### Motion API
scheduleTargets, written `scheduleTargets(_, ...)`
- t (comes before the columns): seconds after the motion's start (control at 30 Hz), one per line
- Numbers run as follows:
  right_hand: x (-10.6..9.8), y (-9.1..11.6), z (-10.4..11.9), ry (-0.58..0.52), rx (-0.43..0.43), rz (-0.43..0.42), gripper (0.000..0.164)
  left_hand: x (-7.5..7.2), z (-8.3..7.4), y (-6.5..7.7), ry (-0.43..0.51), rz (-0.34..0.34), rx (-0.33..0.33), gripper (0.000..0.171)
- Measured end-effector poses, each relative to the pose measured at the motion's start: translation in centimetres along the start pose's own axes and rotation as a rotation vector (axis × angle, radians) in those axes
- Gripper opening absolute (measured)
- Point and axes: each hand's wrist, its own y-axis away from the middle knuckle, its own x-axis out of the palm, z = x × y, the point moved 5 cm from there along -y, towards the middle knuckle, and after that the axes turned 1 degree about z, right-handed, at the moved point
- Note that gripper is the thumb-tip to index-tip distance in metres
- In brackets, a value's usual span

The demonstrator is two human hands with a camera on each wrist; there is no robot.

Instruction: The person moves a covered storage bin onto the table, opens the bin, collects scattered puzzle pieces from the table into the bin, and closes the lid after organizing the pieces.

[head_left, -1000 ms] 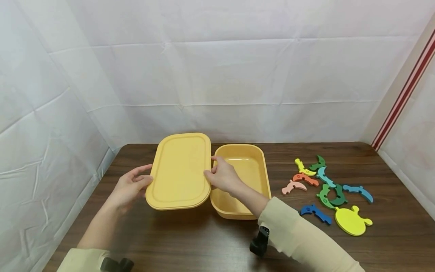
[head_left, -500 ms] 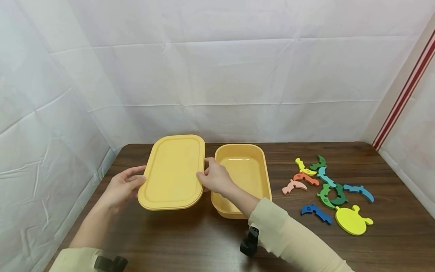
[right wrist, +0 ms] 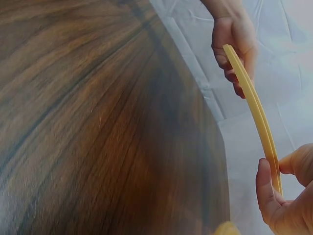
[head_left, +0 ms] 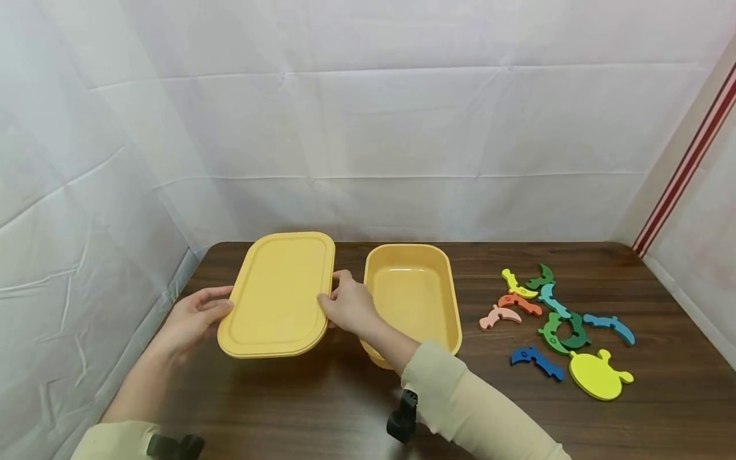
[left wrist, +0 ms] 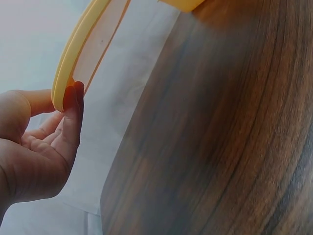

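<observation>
Both hands hold a yellow rounded rectangular lid [head_left: 278, 294] above the table, left of a yellow box [head_left: 411, 300]. My left hand [head_left: 192, 319] pinches the lid's left edge, and the left wrist view shows thumb and fingers on either side of its rim [left wrist: 73, 54]. At the opposite edge, my right hand [head_left: 352, 305] grips the lid between thumb and fingers. The lid is tilted, its top facing the head camera. The uncovered box stands on the table, its near left part hidden behind the right hand and forearm.
On the right of the brown wooden table [head_left: 322, 409] lie several coloured flat pieces, among them a blue piece [head_left: 537, 363], a pink piece [head_left: 499, 316] and a yellow round piece with knobs [head_left: 598, 375]. White cloth [head_left: 402, 147] hangs behind the table.
Both hands have carried the lid left and slightly down, away from the box. The gap between lid and box has widened. The box and coloured pieces stay in place.
</observation>
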Motion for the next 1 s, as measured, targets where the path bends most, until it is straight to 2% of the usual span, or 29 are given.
scheduleTargets(0.2, 0.9, 0.3, 0.2, -0.009, 0.013, 0.004, 0.051, -0.6, 0.5, 0.3, -0.071, -0.010, -0.015, 0.057)
scheduleTargets(0.43, 2.2, 0.8, 0.3, 0.025, -0.015, 0.029, 0.051, -1.5, 1.8, 0.8, -0.066, -0.021, -0.048, 0.056)
scheduleTargets(0.63, 3.1, 1.1, 0.1, 0.030, -0.017, 0.038, 0.051, -1.8, 2.6, 1.1, -0.097, -0.027, -0.054, 0.056)
scheduleTargets(1.0, 4.4, 1.6, -0.9, 0.153, -0.029, 0.029, 0.049, -1.9, 4.4, 1.2, -0.127, -0.007, -0.079, 0.055)
